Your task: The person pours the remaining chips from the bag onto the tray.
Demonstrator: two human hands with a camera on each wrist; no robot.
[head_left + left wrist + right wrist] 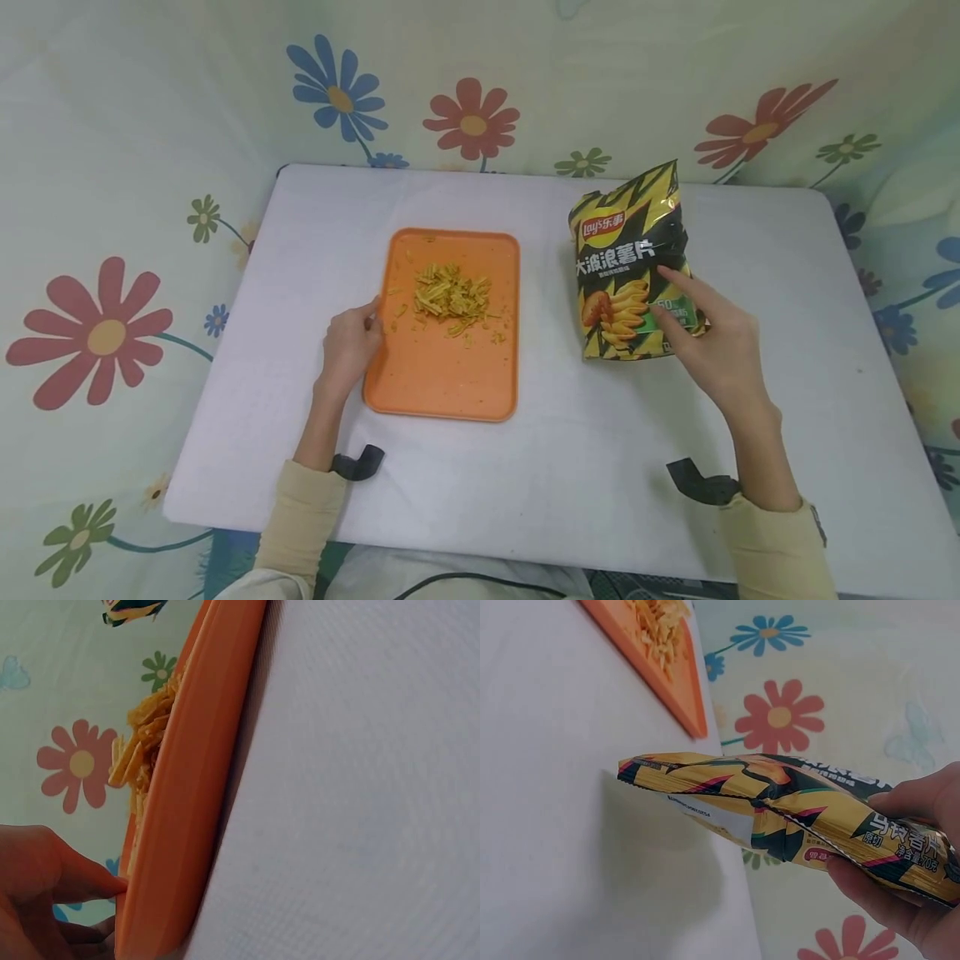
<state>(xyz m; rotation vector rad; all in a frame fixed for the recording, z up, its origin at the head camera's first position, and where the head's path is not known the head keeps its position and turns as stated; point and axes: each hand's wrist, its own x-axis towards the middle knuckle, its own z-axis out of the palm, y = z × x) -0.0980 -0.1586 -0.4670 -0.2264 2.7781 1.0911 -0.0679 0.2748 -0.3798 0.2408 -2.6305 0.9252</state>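
In the head view an orange tray (442, 383) lies left of the table's middle, with a heap of broken yellow potato chips (450, 296) and scattered crumbs on it. My left hand (351, 346) pinches the tray's left rim; in the left wrist view a fingertip (120, 885) presses on that rim. To the right, my right hand (716, 342) grips a black and yellow bag of Lay's potato chips (611, 279) by its lower right side. The right wrist view shows the bag (780, 799) raised off the table, fingers and thumb on opposite faces. Whatever the bag contains is hidden.
A white table (570, 475) carries the tray, its far edge against a flower-printed curtain (540, 75). Black straps (358, 463) sit at both wrists. At the near edge runs a black cable (480, 577) by the person's lap.
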